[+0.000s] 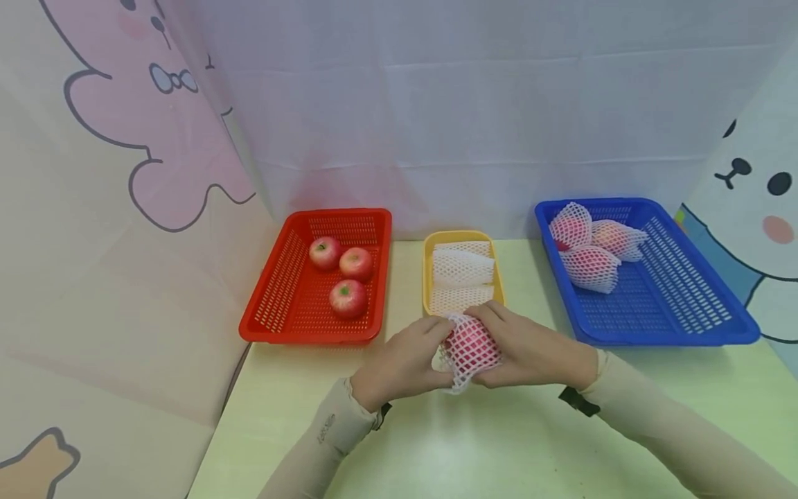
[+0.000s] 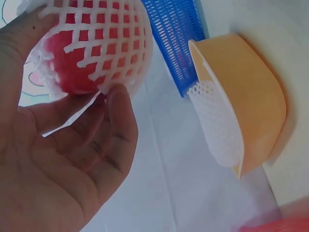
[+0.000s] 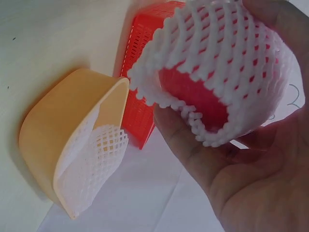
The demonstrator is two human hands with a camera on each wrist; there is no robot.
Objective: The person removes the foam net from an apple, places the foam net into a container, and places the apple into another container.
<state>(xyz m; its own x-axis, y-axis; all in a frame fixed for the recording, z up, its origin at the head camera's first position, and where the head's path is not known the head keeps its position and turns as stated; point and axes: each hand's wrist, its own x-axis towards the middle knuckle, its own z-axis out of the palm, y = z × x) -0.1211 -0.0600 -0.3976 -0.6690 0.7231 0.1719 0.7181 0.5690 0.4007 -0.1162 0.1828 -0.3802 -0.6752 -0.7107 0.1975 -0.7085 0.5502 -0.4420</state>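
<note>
Between my two hands is a red apple inside a white foam net sleeve, held above the table in front of the yellow basket. My left hand pinches the sleeve's open edge, thumb on one side and fingertips on the other. In the left wrist view, bare red skin of the apple shows through the sleeve's opening. My right hand grips the netted apple from the right side, its fingers curled round it.
A red basket at left holds three bare apples. The small yellow basket in the middle holds several flat white net sleeves. At right, a blue basket contains three netted apples. Printed curtains stand behind and beside the table.
</note>
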